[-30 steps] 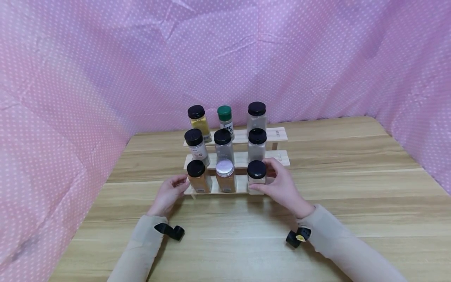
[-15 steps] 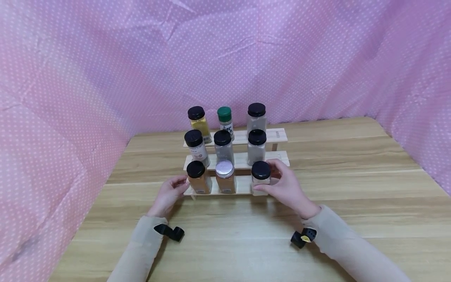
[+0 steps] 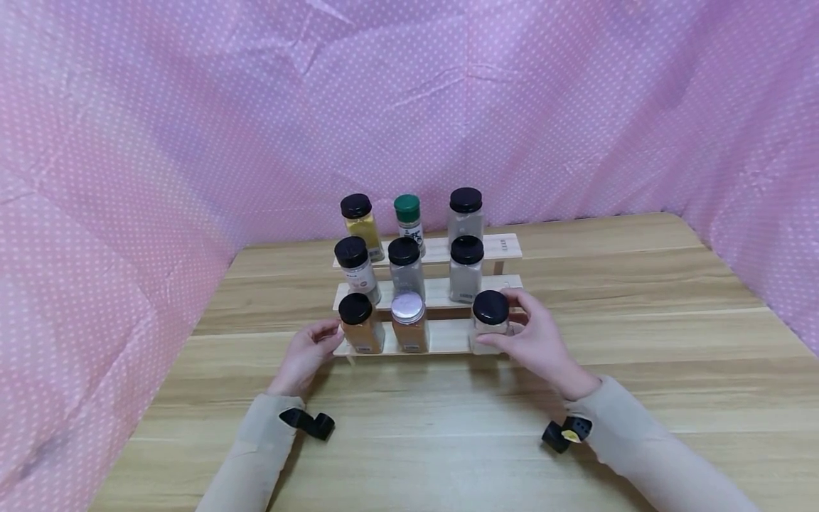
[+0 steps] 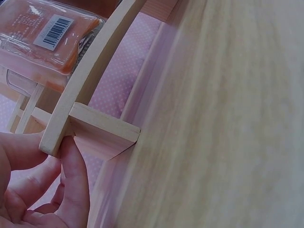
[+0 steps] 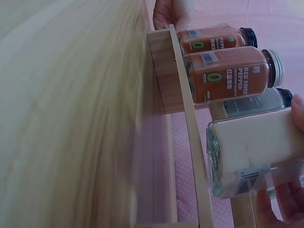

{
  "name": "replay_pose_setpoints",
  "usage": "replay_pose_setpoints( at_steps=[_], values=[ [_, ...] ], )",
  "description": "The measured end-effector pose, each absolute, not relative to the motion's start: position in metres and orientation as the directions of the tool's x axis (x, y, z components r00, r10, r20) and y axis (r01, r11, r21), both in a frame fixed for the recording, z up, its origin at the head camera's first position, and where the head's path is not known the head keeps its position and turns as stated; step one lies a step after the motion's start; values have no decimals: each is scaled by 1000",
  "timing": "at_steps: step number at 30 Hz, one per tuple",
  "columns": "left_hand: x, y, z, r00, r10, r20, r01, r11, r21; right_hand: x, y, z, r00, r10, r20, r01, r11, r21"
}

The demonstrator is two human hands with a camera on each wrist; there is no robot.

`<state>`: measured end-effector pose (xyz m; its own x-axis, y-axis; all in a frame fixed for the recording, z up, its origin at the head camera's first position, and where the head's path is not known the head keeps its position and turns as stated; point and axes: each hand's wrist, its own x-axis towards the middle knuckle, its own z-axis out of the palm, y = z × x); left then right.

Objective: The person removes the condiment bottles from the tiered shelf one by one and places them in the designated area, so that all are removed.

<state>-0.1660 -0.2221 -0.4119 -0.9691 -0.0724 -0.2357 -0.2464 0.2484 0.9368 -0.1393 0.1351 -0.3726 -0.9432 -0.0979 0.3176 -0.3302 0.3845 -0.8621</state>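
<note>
A three-step wooden spice rack (image 3: 448,334) stands on the table, with jars on each step. At the bottom step's left end, my left hand (image 3: 310,355) pinches the board; the left wrist view shows the thumb above and a finger beneath its corner (image 4: 52,142). My right hand (image 3: 537,348) grips a clear spice jar (image 5: 256,147) with a black lid and pale contents, upright over the right part of the bottom step. Whether its base touches the board, I cannot tell. Left of it on that step are a silver-lidded red pepper jar (image 3: 409,327) and a black-lidded orange jar (image 3: 361,327).
The middle step carries several black-lidded jars, one being a clear jar (image 3: 466,274). On the top step are a yellow jar (image 3: 363,227), a green-capped jar (image 3: 409,220) and a pale jar (image 3: 466,217). Pink dotted cloth (image 3: 409,107) hangs behind the wooden table (image 3: 422,441).
My right hand has slid the pale jar to the right along the bottom step, widening the gap to the silver-lidded jar. The left hand stays in place on the rack.
</note>
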Motion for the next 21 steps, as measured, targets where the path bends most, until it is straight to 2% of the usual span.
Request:
replay_pose_setpoints(
  at_steps=[9, 21],
  values=[
    [-167, -220, -409, -969, -66, -237, -246, 241, 939, -136, 149, -369, -913, -25, 407, -387, 369, -845],
    [-164, -222, -409, -966, -70, -250, -259, 239, 936, -132, 176, -367, -876, -26, 481, -446, 422, -789]
  ],
)
